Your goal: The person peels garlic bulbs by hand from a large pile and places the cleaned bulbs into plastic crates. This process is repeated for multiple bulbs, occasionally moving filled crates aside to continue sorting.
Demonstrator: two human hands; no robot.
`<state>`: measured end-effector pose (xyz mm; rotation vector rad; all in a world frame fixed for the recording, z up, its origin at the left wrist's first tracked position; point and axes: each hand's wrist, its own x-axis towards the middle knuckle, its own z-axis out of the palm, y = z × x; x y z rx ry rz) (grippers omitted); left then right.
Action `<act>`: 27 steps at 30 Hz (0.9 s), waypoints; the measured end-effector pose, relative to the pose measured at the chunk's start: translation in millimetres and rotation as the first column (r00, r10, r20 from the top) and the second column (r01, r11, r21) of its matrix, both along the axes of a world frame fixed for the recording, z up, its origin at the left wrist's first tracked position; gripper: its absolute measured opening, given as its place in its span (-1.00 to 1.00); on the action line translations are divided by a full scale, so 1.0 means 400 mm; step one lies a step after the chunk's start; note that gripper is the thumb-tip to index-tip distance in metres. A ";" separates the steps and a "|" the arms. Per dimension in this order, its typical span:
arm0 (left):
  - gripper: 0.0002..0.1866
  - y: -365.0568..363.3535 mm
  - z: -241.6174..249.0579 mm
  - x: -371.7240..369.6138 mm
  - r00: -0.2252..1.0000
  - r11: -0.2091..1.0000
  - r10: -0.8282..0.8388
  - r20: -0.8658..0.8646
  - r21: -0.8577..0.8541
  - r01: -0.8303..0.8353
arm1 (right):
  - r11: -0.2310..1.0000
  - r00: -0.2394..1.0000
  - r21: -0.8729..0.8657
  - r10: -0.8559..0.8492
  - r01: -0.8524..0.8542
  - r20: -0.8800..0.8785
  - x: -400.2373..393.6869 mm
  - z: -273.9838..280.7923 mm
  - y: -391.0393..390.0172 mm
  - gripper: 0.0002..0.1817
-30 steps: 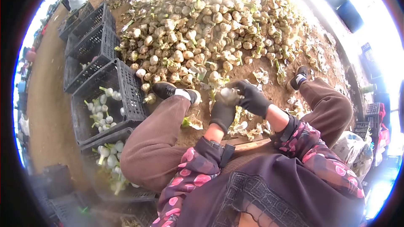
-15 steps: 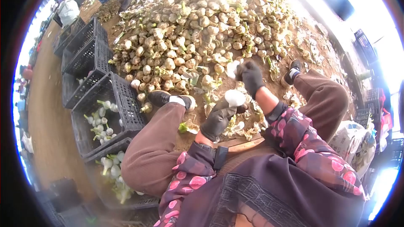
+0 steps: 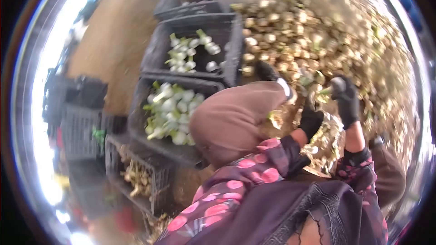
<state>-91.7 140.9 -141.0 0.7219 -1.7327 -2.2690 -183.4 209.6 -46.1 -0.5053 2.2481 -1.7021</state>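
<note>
My right hand (image 3: 347,103), in a dark glove, is closed around a pale garlic bulb (image 3: 337,83), with a green stem pointing left. Just below and to the left is my gloved left hand (image 3: 311,120), its fingers dark and smeared by motion; whether it holds anything cannot be made out. Both hands are over a litter of dry peelings (image 3: 323,147) between my knees. Beyond them spreads a large heap of unpeeled garlic bulbs (image 3: 295,34).
To my left stand black crates; one crate (image 3: 234,59) has some white bulbs in it, and a nearer crate (image 3: 136,113) is fuller. Further down is another crate (image 3: 160,190) with yellowish bulbs or trimmings (image 3: 137,179). My bent knee (image 3: 236,118) lies between the crates and my hands.
The view has swung left towards the crates. The white bulb in my left hand no longer shows there, while a stemmed bulb shows in my right hand.
</note>
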 end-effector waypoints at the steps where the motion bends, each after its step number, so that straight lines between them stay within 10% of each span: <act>1: -0.28 0.020 -0.101 -0.019 0.999 0.988 0.034 -0.008 0.152 -0.032 | 0.993 0.998 -0.119 -0.014 0.022 0.064 0.012 0.055 -0.064 -0.70; 3: -0.45 0.074 -0.353 -0.070 0.992 0.890 0.129 -0.001 0.442 -0.116 | 0.948 0.987 -0.317 0.048 0.002 0.151 0.077 0.138 -0.216 -0.65; 5: -0.55 0.038 -0.191 -0.030 0.990 0.861 0.139 -0.002 0.494 -0.120 | 0.843 0.867 -0.270 0.496 -0.465 0.056 0.117 0.111 -0.289 -0.50; 7: -0.64 0.053 -0.138 0.005 0.992 0.826 0.127 0.017 0.552 -0.115 | 0.717 0.771 -0.480 0.625 -0.505 0.123 0.194 0.130 -0.372 -0.55; 12: -0.77 0.013 -0.083 0.007 0.984 0.738 0.161 0.078 0.652 -0.172 | 0.952 0.952 0.038 0.304 -0.305 0.023 0.011 -0.099 -0.294 -0.62; 16: -0.70 -0.011 -0.015 -0.021 0.974 0.997 0.083 0.210 -0.017 -0.081 | 0.917 0.992 0.395 -0.096 0.054 0.086 -0.148 -0.268 -0.246 -0.70; 19: -0.56 -0.019 -0.036 -0.043 0.979 0.973 0.143 0.145 0.160 -0.165 | 0.874 0.956 0.483 0.091 0.058 -0.280 -0.240 -0.299 -0.325 -0.64; 20: -0.61 -0.023 -0.052 -0.038 0.979 0.869 0.090 0.184 0.466 -0.167 | 0.878 0.928 0.478 0.165 0.016 -0.335 -0.279 -0.331 -0.359 -0.53; 23: -0.65 -0.040 -0.023 -0.044 0.967 0.955 0.184 0.176 0.200 -0.218 | 0.447 0.841 0.895 0.483 0.003 -0.244 -0.380 -0.425 -0.414 -0.36; 27: -0.71 -0.054 -0.042 -0.052 0.968 0.951 0.211 0.138 0.199 -0.236 | 0.387 0.821 0.922 0.538 -0.036 -0.193 -0.421 -0.376 -0.423 -0.32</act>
